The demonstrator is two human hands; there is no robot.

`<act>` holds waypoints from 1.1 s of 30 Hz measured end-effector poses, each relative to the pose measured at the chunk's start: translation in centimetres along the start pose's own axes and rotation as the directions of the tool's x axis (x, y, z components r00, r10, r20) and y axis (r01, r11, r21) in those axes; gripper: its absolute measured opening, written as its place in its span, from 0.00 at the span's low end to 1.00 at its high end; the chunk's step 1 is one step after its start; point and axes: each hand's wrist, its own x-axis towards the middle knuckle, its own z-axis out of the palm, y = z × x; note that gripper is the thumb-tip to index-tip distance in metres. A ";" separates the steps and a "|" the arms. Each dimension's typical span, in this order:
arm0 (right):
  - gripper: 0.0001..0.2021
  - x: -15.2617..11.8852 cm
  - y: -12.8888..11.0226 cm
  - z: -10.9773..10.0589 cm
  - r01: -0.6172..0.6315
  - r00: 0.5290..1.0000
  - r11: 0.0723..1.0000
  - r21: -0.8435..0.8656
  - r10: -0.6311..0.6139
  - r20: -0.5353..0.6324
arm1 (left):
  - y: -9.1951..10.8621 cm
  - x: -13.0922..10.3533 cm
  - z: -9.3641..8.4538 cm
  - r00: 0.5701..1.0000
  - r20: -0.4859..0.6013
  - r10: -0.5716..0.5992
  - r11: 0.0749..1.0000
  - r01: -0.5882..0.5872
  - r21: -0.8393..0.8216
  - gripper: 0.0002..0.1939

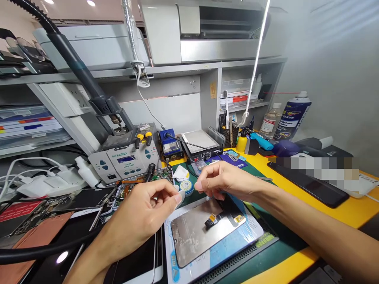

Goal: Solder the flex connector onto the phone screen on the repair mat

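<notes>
Fingers near tub — brush in holder

A large white-and-silver machine sits on a grey shelf over a crowded workbench, where yellow-and-black pliers lie atop a control station standing near a small blue unit and a flat-topped device. To the right as we look on, a squat yellow bottle, a clear capped bottle and a dark blue spray can stand beyond a black phone resting on the yellow tabletop; at far left, white plugs trail cables.
</notes>
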 end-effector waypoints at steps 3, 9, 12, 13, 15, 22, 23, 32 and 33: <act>0.05 0.0 0.0 0.0 -0.007 1.000 1.000 0.009 0.007 0.006 | 0.1 0.2 0.5 1.000 -0.007 -0.008 1.000 0.008 0.004 0.16; 0.07 0.1 -0.1 -0.4 -0.023 0.999 1.000 0.004 0.023 0.024 | 0.6 0.4 1.0 1.000 -0.013 0.002 1.000 -0.002 0.011 0.18; 0.08 0.2 -0.1 -0.5 -0.038 0.999 0.999 -0.026 0.039 0.027 | 0.6 0.4 0.9 1.000 -0.002 -0.005 1.000 0.005 0.011 0.18; 0.09 0.2 -0.1 -0.5 -0.044 0.999 0.998 -0.038 0.045 0.027 | 0.5 0.4 0.9 1.000 -0.002 -0.008 1.000 0.008 0.008 0.19; 0.10 0.3 -0.1 -0.6 -0.053 0.998 0.997 -0.059 0.055 0.028 | 0.4 0.4 0.9 1.000 -0.001 -0.018 1.000 0.018 0.005 0.19; 0.09 0.4 0.1 -0.7 -0.040 0.999 0.994 -0.105 0.043 0.026 | 0.3 0.7 1.2 1.000 -0.020 -0.006 1.000 0.006 0.014 0.20; 0.09 0.4 0.2 -0.7 -0.035 0.999 0.993 -0.109 0.038 0.028 | 0.3 0.7 1.2 1.000 -0.020 -0.006 1.000 0.007 0.018 0.20; 0.09 0.3 0.2 -0.7 -0.039 0.999 0.985 -0.169 0.042 0.012 | 0.5 0.7 1.4 1.000 -0.003 -0.023 1.000 0.023 0.019 0.20; 0.08 0.3 0.2 -0.7 -0.042 0.999 0.984 -0.172 0.044 0.006 | 0.5 0.7 1.4 1.000 0.002 -0.024 1.000 0.024 0.016 0.20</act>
